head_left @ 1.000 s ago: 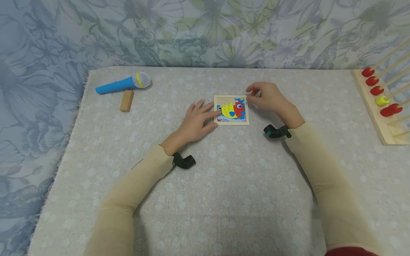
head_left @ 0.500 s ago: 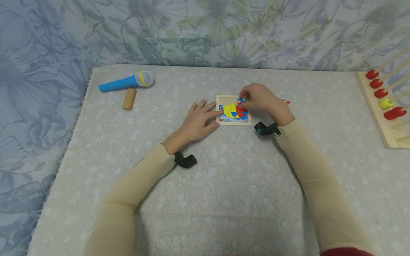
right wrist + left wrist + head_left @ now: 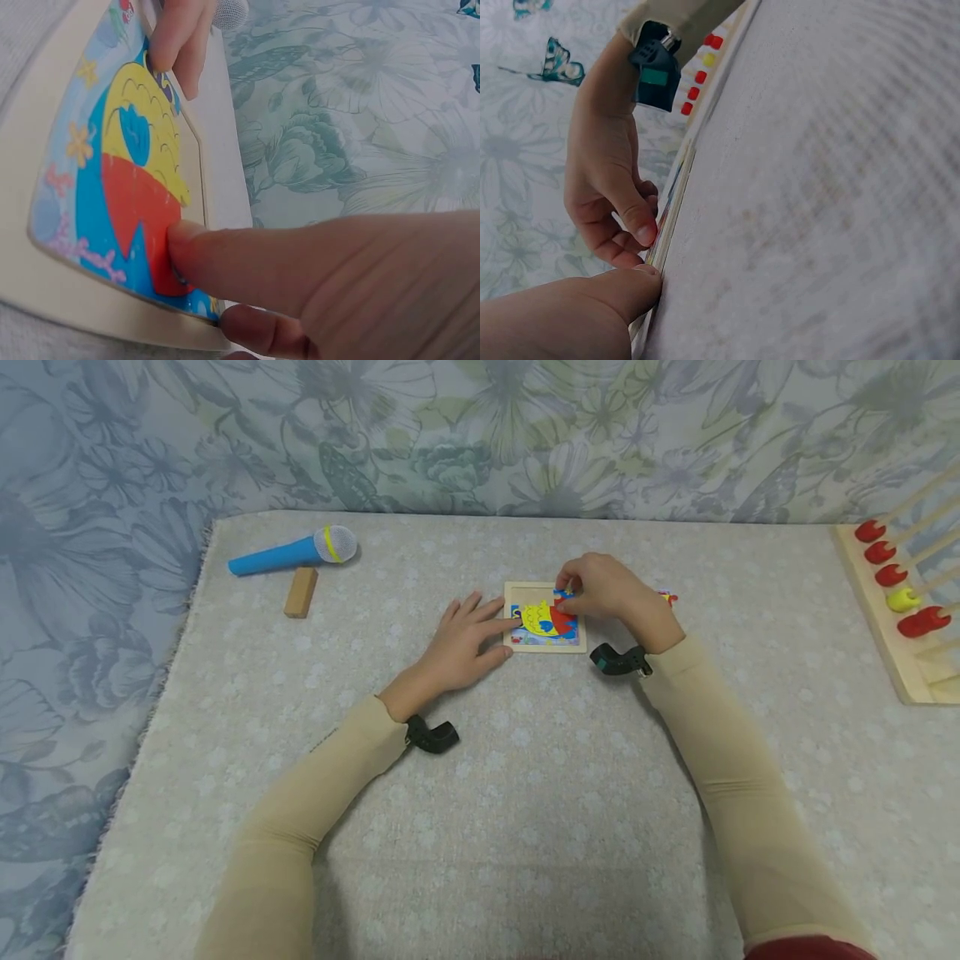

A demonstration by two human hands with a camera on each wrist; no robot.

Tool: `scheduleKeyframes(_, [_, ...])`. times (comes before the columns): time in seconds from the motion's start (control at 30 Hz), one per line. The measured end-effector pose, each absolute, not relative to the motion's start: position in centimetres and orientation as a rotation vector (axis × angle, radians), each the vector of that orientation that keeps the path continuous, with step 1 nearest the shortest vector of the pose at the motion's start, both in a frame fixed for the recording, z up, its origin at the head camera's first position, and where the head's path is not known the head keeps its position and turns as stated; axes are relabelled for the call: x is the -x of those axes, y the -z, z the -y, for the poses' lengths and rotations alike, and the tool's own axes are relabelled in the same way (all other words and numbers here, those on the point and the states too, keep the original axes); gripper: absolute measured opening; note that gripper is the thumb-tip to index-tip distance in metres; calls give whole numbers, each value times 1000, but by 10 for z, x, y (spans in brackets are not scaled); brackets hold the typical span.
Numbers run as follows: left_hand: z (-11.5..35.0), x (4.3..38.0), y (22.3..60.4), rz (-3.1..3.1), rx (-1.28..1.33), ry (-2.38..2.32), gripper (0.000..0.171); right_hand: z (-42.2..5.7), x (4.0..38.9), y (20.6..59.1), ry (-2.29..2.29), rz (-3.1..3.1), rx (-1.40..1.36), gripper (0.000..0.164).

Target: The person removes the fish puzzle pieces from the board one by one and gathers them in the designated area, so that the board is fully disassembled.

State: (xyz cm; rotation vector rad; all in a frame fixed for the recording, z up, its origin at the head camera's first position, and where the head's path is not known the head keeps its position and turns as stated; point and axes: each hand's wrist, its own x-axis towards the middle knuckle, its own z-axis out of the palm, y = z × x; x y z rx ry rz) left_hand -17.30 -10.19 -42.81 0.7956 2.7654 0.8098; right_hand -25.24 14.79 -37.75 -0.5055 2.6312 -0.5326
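Observation:
A small square wooden fish puzzle (image 3: 545, 649) lies on the table between both hands, its fish yellow with a red head (image 3: 142, 199). Bare wood shows in the puzzle's upper left part. My left hand (image 3: 461, 647) lies flat with spread fingers at the puzzle's left side, the index fingertip on the tail end and the thumb at the frame. From the right, my right hand (image 3: 603, 589) pinches at the red head piece, its thumb (image 3: 202, 255) on the piece and the other fingers curled at the puzzle's edge. That thumb covers the fish's eye.
A blue toy microphone (image 3: 281, 557) and a wooden block (image 3: 301, 592) lie at the back left. On the right stands a wooden abacus frame (image 3: 873, 610) with red and yellow beads. A small colourful piece (image 3: 667, 599) shows behind my right wrist.
My right hand has moved left from beside the puzzle onto the red head piece, uncovering the colourful piece behind the wrist. The left hand stays in place.

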Motion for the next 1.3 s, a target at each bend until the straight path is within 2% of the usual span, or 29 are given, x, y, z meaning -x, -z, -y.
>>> scheduleKeyframes(1.1, [102,173,426,-2771,-793,-806,48,-140,242,381,673,-2670,576,30])
scheduleKeyframes(1.3, [101,172,426,-2764,-784,-806,48,-154,238,379,790,-2718,585,25])
